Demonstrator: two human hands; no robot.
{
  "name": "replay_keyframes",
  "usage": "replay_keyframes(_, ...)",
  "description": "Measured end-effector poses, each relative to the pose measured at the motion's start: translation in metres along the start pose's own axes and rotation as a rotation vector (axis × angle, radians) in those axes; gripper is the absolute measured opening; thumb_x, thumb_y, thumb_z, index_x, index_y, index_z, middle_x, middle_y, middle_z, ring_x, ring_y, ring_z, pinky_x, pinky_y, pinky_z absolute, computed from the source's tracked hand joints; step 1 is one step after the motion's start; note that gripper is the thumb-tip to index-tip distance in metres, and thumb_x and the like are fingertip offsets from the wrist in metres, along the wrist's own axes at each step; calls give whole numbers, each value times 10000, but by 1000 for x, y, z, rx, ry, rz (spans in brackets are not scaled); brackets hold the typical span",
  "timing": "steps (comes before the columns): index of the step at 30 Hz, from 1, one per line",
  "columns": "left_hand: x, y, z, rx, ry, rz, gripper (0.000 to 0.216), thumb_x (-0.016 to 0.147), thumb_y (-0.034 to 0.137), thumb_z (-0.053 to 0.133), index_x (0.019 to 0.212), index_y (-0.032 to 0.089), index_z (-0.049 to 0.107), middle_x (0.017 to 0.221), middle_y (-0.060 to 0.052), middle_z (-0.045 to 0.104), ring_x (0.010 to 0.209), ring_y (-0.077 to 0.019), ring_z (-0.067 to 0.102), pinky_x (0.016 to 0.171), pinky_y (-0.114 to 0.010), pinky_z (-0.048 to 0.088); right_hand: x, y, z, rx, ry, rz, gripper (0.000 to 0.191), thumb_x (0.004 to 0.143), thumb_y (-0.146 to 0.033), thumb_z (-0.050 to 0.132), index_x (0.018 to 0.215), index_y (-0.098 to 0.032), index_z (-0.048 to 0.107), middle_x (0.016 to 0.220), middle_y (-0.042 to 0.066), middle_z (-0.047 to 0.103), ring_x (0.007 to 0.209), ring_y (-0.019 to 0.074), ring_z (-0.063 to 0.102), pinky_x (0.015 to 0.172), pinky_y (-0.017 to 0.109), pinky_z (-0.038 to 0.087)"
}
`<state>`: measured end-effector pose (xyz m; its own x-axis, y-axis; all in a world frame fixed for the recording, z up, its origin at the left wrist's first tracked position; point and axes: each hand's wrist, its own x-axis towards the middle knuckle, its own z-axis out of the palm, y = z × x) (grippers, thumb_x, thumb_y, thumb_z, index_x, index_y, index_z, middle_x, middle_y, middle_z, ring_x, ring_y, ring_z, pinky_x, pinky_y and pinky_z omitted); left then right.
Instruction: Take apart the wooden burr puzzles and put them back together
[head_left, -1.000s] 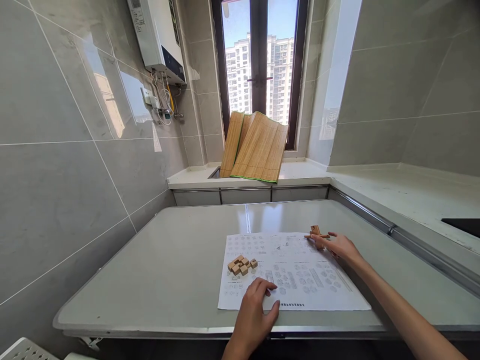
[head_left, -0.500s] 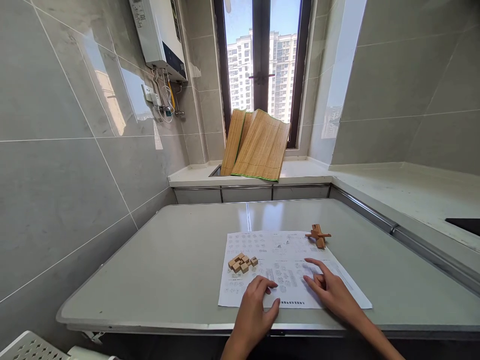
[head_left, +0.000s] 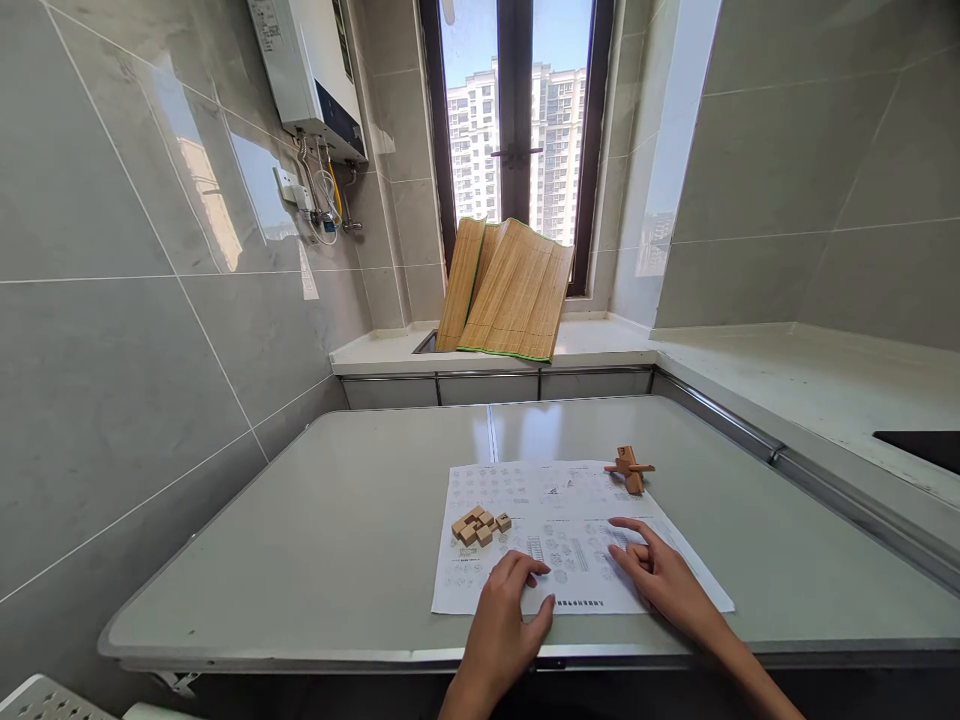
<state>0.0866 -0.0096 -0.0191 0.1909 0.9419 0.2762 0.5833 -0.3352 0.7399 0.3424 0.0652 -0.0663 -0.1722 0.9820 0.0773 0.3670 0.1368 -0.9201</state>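
Observation:
A printed paper sheet (head_left: 525, 590) lies on the table, covered with small diagrams and text. My left hand (head_left: 506, 620) rests over its near left edge, thumb and fingers apart, holding nothing. At the sheet's near right side is my right hand (head_left: 664, 580), its index finger stretched out over the print and the thumb apart from it; nothing is in it. Light wooden blocks (head_left: 480, 527), several small pieces in a joined cluster, sit on the left part of the sheet. A brown wooden burr puzzle (head_left: 628, 470) of crossed sticks stands at the far right corner.
The pale table (head_left: 300, 560) has a metal-edged rim. Behind it a bamboo mat (head_left: 517, 290) leans on the white counter (head_left: 600, 340) below the window. A water heater (head_left: 311, 80) hangs on the left wall, and a white perforated seat (head_left: 52, 700) shows at bottom left.
The whole view has shifted slightly, so everything appears a little further left. Both hands keep nearly the same pose; the blocks and puzzle stay in place on the sheet.

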Motion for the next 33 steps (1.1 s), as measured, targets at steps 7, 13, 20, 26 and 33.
replay_keyframes(7, 0, 0, 0, -5, 0, -2, 210, 888, 185, 615, 1086, 256, 628, 1084, -44, 634, 978, -219, 616, 902, -349, 496, 1, 2, -1, -8, -17, 17, 549, 933, -595, 489, 1321, -207, 458, 591, -106, 316, 525, 155, 377, 556, 280, 308)
replay_keyframes(13, 1, 0, 0, 0, 2, 3, 220, 882, 177, 616, 1085, 261, 633, 1085, -43, 636, 977, -222, 619, 907, -352, 497, 1, 1, -1, -11, -12, 18, 559, 921, -604, 496, 1318, -211, 466, 589, -107, 321, 536, 158, 387, 575, 280, 334)
replay_keyframes(20, 0, -1, 1, -1, 5, 14, 221, 890, 179, 610, 1094, 260, 631, 1080, -47, 637, 978, -221, 621, 896, -347, 503, -1, -4, -2, -7, -8, 21, 540, 915, -576, 508, 1306, -204, 492, 587, -106, 325, 524, 151, 376, 546, 269, 330)
replay_keyframes(26, 1, 1, 0, 3, 2, 4, 205, 895, 185, 611, 1084, 261, 633, 1077, -43, 638, 975, -215, 622, 902, -349, 504, -1, -3, -2, -16, -13, 16, 547, 912, -583, 506, 1309, -208, 499, 578, -104, 343, 521, 156, 402, 557, 271, 362)
replay_keyframes(33, 0, 1, 0, -5, 16, 2, 195, 903, 200, 608, 1083, 266, 642, 1069, -44, 650, 974, -219, 630, 896, -351, 512, 0, 0, -1, 6, -6, 21, 546, 907, -585, 518, 1302, -208, 514, 565, -106, 369, 500, 151, 418, 552, 270, 374)
